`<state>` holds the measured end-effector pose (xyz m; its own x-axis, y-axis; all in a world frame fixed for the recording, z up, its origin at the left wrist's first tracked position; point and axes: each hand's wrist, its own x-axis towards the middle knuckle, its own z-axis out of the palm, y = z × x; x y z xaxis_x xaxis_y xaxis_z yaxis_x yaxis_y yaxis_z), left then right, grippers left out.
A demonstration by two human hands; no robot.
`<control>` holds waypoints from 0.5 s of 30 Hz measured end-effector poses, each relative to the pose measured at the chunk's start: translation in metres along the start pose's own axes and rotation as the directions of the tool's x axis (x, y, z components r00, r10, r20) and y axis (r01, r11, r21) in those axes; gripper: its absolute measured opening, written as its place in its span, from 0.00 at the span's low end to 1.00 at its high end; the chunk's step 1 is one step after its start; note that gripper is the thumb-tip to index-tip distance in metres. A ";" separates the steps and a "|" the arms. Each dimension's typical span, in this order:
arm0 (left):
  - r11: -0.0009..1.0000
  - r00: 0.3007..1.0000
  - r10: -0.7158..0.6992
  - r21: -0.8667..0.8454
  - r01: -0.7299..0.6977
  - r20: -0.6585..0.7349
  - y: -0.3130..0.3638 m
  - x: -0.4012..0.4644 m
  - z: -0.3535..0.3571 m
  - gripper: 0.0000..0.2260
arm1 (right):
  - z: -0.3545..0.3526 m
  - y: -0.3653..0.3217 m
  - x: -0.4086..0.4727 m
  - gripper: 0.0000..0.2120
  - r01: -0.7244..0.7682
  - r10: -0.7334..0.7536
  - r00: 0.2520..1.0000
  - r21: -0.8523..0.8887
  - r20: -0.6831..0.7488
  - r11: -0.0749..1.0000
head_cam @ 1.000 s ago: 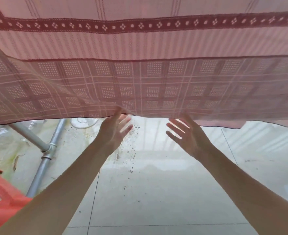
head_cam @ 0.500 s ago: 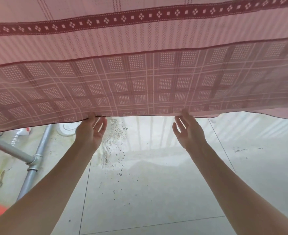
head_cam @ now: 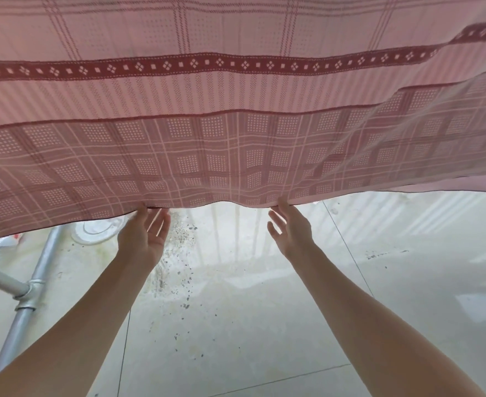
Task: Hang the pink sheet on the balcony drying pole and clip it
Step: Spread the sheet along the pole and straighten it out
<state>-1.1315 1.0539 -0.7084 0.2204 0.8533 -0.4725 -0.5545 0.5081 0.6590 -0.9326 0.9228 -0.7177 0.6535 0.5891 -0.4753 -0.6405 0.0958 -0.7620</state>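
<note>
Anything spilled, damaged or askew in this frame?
Dark specks and a dirty streak are scattered over the tiled floor below the pink sheet. The sheet's lower hem sags unevenly between the left hand and right hand.

Above my grip, the pink sheet [head_cam: 236,156] hides my fingertips; the pole isn't visible to me.

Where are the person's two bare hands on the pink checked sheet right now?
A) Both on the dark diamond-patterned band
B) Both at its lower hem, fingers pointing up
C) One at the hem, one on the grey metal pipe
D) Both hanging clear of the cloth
B: the left hand and right hand both meet the lower hem of the pink checked sheet, fingers pointing up.
</note>
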 end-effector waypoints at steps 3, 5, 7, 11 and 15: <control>0.992 0.991 -0.084 0.104 0.073 0.106 -0.014 -0.009 0.008 0.05 | -0.001 -0.002 0.003 0.06 -0.012 0.011 1.000 -0.036 -0.013 0.999; 0.981 0.974 -0.145 0.156 0.119 0.172 -0.022 -0.015 0.018 0.05 | -0.002 -0.008 0.003 0.06 -0.025 0.025 1.000 -0.071 0.000 0.997; 0.966 0.955 -0.194 0.210 0.148 0.222 -0.028 -0.020 0.030 0.06 | -0.004 -0.015 0.002 0.06 -0.039 0.040 0.999 -0.085 0.008 0.996; 0.904 0.896 -0.333 0.370 0.215 0.293 -0.044 -0.034 0.055 0.04 | -0.018 -0.025 -0.008 0.08 -0.083 0.085 0.996 -0.217 0.001 0.973; 0.667 0.852 -0.345 0.741 -0.073 0.395 -0.062 -0.052 0.070 0.15 | -0.042 -0.047 -0.032 0.15 0.007 -0.109 0.991 -0.770 -0.081 0.638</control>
<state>-1.0528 0.9861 -0.6832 0.6956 0.5975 -0.3988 0.2089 0.3629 0.9081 -0.9067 0.8657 -0.6850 0.7500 0.5082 -0.4234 -0.0929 -0.5528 -0.8281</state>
